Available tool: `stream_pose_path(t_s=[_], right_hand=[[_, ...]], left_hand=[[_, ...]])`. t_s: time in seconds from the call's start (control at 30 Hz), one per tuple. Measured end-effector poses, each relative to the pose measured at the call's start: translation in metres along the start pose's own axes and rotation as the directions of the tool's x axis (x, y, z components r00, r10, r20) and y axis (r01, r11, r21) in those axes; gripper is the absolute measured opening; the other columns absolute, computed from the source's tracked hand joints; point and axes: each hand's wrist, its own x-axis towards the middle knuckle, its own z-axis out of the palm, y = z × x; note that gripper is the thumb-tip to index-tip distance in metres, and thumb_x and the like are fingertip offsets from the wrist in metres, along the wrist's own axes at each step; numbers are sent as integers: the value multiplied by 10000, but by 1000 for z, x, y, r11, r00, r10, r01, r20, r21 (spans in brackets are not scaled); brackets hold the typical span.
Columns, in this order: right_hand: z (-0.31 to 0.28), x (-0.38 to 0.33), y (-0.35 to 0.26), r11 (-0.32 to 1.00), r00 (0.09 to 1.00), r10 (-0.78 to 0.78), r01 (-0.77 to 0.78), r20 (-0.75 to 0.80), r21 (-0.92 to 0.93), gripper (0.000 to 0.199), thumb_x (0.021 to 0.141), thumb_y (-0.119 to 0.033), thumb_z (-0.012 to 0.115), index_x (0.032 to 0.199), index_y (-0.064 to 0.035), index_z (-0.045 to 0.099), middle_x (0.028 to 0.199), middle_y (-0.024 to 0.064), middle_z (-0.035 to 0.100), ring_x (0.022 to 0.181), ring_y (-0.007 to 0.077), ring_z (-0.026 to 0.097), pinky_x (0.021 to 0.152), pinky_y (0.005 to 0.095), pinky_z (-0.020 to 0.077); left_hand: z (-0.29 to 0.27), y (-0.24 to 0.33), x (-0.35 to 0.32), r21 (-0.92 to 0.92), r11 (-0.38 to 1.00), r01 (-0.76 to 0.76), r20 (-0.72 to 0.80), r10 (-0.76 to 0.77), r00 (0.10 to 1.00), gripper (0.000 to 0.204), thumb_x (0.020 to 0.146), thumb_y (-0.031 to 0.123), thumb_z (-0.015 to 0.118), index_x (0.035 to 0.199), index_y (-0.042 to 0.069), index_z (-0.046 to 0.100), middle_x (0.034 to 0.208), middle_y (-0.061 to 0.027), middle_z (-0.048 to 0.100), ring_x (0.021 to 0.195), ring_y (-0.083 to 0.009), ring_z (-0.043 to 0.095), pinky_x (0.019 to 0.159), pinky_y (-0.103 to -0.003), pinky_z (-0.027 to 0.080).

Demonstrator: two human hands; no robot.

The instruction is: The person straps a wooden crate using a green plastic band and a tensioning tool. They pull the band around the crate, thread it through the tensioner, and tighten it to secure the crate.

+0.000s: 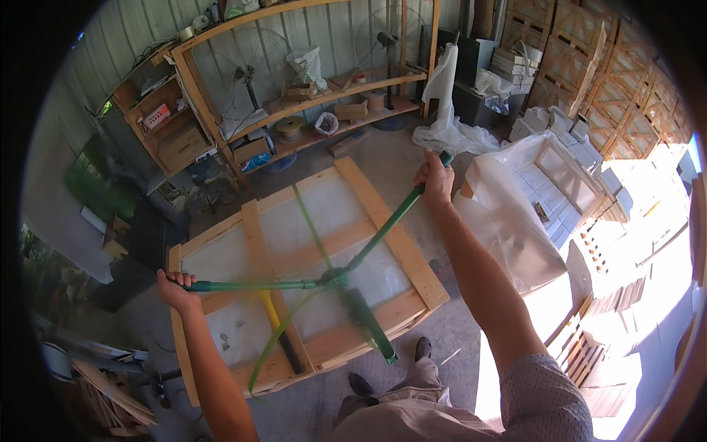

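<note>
Both-handed, my left hand (175,283) wrapped tight on one green handle, my right hand (436,179) clenched round the other; long-handled strapping tool (346,278) spread wide, resting on green strap (313,228); wooden crate (398,239) beneath, concrete floor (412,151) around.

green strapping tool (335,280), green strap (309,221), pale wood crate (383,214)

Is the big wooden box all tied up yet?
Not quite. The wooden crate is already built and lined with white sheet, and one green strap lies across it. The left hand and right hand hold the open handles of a green strapping tool at that strap. A loose end hangs down in front; other straps aren't visible.
</note>
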Motion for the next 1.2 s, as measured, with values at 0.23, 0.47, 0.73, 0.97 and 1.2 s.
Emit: stream_pose_path(t_s=[0.23,0.47,0.73,0.97,1.2], right_hand=[[-25,7,-13,978,943,175,-200,281,61,276,882,-186,625,718,-132,410,619,-6,372,545,133,387,539,302,366],[-45,39,-48,898,749,256,-418,611,136,218,906,-275,557,797,-100,489,690,8,410,644,173,422,695,352,408],[-55,71,-56,883,341,249,-464,907,-68,299,945,-334,495,795,-79,537,608,-15,385,583,146,392,663,342,363],[-38,96,-70,871,61,375,-363,925,-330,323,880,-319,579,795,-7,593,589,11,441,581,176,442,709,366,413],[-28,78,-51,944,354,147,-329,924,-24,305,905,-240,570,735,13,564,537,55,466,501,197,469,570,376,454]], left_hand=[[2,-6,-2,-20,998,-53,-46,52,998,379,977,389,431,680,163,371,535,13,322,442,-139,320,474,-328,338],[11,-2,-13,13,998,-69,-145,70,987,330,969,347,422,706,155,374,559,7,316,451,-142,324,482,-345,345],[22,-2,-12,73,990,-117,-213,130,968,342,957,343,416,681,145,374,543,-9,321,422,-162,310,456,-364,333],[21,0,-13,58,994,-91,-229,102,968,351,950,350,422,673,139,370,510,-17,299,400,-169,299,424,-365,323],[23,-2,-14,68,992,-104,-345,121,931,329,934,333,436,670,147,379,503,-12,298,396,-164,294,412,-361,313]])
